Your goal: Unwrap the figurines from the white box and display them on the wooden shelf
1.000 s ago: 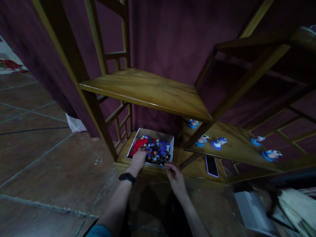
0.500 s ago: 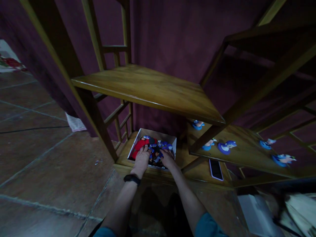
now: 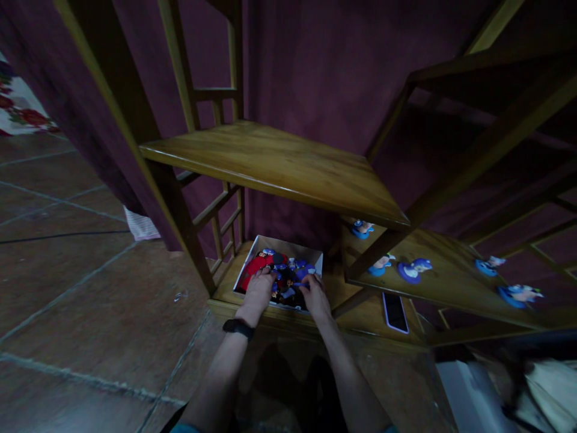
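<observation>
A white open box [image 3: 320, 262] sits on the bottom shelf, holding a jumble of small figurines [image 3: 287, 293] in red, purple and dark colours. My left hand [image 3: 260, 290], with a dark band at its wrist, lies over the red pieces [image 3: 258, 264] at the box's left side, fingers stretched out. Over the right part of the box, my right hand [image 3: 314, 293] has its thumb and fingers drawn together at a thin purple piece [image 3: 298, 284]. Its exact shape is too small and dim to make out.
The wooden shelf unit [image 3: 279, 159] has a board above the box and an upright post on the left. Several small figurines on round bases [image 3: 411, 270] stand on the shelf to the right. A phone [image 3: 395, 313] lies on the lower board. A purple curtain [image 3: 306, 72] hangs behind.
My right hand has shifted slightly right, its fingers closing from spread out to a pinch on a purple piece. My left hand stays nearly in place. The view has shifted slightly.
</observation>
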`<state>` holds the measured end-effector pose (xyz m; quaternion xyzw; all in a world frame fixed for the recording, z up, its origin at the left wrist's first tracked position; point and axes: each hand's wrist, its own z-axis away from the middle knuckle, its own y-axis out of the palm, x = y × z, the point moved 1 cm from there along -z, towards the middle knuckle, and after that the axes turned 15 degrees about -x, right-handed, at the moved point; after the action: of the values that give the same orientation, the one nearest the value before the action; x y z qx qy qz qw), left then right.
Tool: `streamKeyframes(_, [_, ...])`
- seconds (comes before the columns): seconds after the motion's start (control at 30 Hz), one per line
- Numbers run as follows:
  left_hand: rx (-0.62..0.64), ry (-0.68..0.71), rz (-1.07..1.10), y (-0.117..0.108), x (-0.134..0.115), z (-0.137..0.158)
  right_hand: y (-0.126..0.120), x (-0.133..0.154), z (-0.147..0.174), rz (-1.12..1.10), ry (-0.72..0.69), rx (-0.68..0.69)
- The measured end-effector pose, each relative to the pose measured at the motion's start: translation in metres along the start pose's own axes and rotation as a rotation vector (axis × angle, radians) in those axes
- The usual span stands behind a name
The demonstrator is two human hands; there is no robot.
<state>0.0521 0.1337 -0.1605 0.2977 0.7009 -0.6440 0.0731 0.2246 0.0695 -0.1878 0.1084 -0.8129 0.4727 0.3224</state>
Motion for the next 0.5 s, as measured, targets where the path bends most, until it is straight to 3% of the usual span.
streamKeyframes(0.1, [-0.112, -0.224, 0.258, -0.009, -0.005, -0.003, -0.005, 0.006, 0.003, -0.207, 0.118, -0.054])
streamKeyframes(0.23, [0.093, -0.679, 0.925, -0.009, -0.012, 0.001, -0.004, 0.030, 0.004, -0.414, 0.095, -0.056])
streamKeyframes(0.33, [0.140, -0.843, 1.247, -0.011, -0.012, 0.002, -0.001, 0.050, 0.003, -0.509, -0.040, 0.003])
streamKeyframes(0.4, [0.074, -0.897, 1.328, -0.016, -0.006, 0.000, 0.001, 0.054, 0.002, -0.548, -0.054, -0.007])
streamKeyframes(0.5, [-0.121, -0.967, 1.414, -0.024, 0.008, -0.007, 0.010, 0.042, -0.002, -0.519, 0.095, -0.068])
